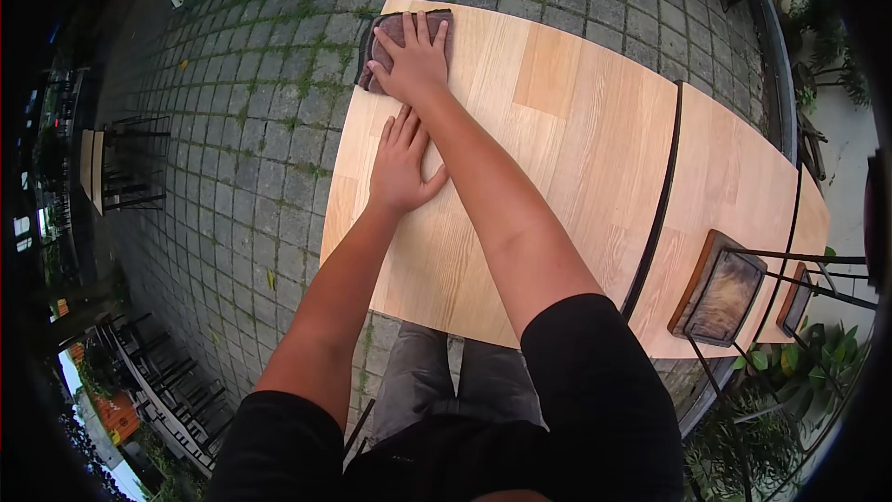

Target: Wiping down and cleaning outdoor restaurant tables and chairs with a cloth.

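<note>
My right hand (418, 59) holds a folded brown cloth (440, 77) down against the far left corner of a light wood tabletop (516, 244). Its fingers are spread over the cloth, which has a dark edge and reaches the table's rim. Just below, nearer to me, my left hand (401, 171) rests palm down on the bare wood, holding nothing. Its thumb points right, and its fingertips come close to my right wrist. My right forearm crosses the tabletop diagonally.
More tabletops (732, 174) continue to the right beyond dark gaps. An upturned stool (725, 293) has its wooden seat on one, metal legs sticking out; another stool (794, 300) is behind. Grassy-jointed paving (265, 132) surrounds the table. Plants (752, 425) grow at lower right.
</note>
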`<state>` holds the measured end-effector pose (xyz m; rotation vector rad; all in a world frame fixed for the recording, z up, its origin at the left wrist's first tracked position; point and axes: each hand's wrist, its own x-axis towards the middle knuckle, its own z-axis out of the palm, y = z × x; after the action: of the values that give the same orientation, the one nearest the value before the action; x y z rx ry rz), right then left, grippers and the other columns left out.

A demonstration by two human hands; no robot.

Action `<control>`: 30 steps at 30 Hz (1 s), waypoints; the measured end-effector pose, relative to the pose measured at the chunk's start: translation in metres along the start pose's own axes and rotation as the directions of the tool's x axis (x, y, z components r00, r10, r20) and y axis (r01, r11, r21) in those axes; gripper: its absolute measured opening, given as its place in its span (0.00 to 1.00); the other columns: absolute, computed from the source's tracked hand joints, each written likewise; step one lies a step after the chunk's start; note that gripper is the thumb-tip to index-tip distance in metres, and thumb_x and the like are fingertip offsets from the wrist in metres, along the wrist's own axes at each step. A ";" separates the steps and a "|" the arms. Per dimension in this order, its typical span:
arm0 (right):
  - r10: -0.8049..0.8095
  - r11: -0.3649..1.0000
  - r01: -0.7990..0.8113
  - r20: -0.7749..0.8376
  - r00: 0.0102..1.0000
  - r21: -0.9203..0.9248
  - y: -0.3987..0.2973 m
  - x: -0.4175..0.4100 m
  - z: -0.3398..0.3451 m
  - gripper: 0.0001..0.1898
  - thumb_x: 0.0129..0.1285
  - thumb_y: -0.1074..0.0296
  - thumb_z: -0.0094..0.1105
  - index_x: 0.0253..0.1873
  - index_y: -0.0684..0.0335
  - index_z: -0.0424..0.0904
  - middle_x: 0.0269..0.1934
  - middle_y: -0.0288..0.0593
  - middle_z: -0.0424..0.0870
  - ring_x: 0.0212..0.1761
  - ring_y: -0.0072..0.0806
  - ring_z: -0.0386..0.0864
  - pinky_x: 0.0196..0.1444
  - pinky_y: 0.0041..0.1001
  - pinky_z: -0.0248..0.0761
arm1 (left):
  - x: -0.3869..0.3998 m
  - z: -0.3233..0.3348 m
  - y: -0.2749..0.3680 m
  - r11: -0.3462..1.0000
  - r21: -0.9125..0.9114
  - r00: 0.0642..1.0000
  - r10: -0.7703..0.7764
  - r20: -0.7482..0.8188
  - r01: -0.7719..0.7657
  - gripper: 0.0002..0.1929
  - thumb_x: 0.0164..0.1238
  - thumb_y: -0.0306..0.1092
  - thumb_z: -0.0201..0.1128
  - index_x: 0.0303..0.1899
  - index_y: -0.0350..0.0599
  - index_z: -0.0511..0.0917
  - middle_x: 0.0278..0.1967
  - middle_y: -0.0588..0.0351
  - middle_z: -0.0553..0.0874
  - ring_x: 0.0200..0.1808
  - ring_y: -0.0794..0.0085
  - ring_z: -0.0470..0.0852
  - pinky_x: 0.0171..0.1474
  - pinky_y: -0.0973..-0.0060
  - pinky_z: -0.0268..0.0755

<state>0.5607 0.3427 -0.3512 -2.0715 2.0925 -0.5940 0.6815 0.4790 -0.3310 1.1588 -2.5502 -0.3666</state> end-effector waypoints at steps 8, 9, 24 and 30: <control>0.297 0.941 -0.329 -0.274 0.915 -0.079 0.184 -0.132 -0.086 0.39 0.70 0.31 0.60 0.83 0.38 0.70 0.86 0.59 0.57 0.90 0.59 0.46 0.86 0.66 0.31 | -0.001 -0.005 0.000 0.999 0.031 1.000 -0.006 0.010 0.006 0.43 0.65 0.51 0.68 0.81 0.46 0.67 0.83 0.44 0.65 0.87 0.49 0.57 0.86 0.47 0.46; 0.333 0.920 -0.377 -0.293 0.896 -0.110 0.210 -0.156 -0.100 0.39 0.71 0.32 0.60 0.83 0.37 0.70 0.86 0.59 0.58 0.90 0.59 0.47 0.86 0.66 0.33 | -0.001 -0.004 -0.001 0.999 0.039 1.000 -0.012 0.009 0.011 0.43 0.65 0.50 0.68 0.80 0.46 0.67 0.83 0.44 0.64 0.87 0.49 0.56 0.86 0.47 0.46; 0.433 0.838 -0.505 -0.313 0.845 -0.207 0.115 -0.097 -0.046 0.41 0.74 0.27 0.44 0.86 0.38 0.62 0.88 0.60 0.52 0.91 0.60 0.41 0.83 0.72 0.26 | -0.015 0.000 -0.006 0.997 -0.007 0.989 0.073 -0.131 -0.074 0.37 0.69 0.42 0.68 0.77 0.40 0.70 0.81 0.42 0.67 0.84 0.48 0.60 0.84 0.46 0.54; 0.420 0.840 -0.494 -0.307 0.854 -0.224 0.045 -0.052 -0.008 0.42 0.74 0.27 0.44 0.87 0.39 0.61 0.88 0.61 0.50 0.91 0.60 0.37 0.84 0.69 0.22 | -0.136 -0.029 0.055 0.976 -0.217 0.984 0.065 0.165 -0.028 0.41 0.69 0.50 0.66 0.80 0.43 0.67 0.83 0.42 0.63 0.87 0.46 0.55 0.86 0.46 0.48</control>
<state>0.5178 0.3939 -0.3694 -1.5632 2.8547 -0.5044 0.7395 0.6151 -0.3092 1.0254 -2.5977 -0.7387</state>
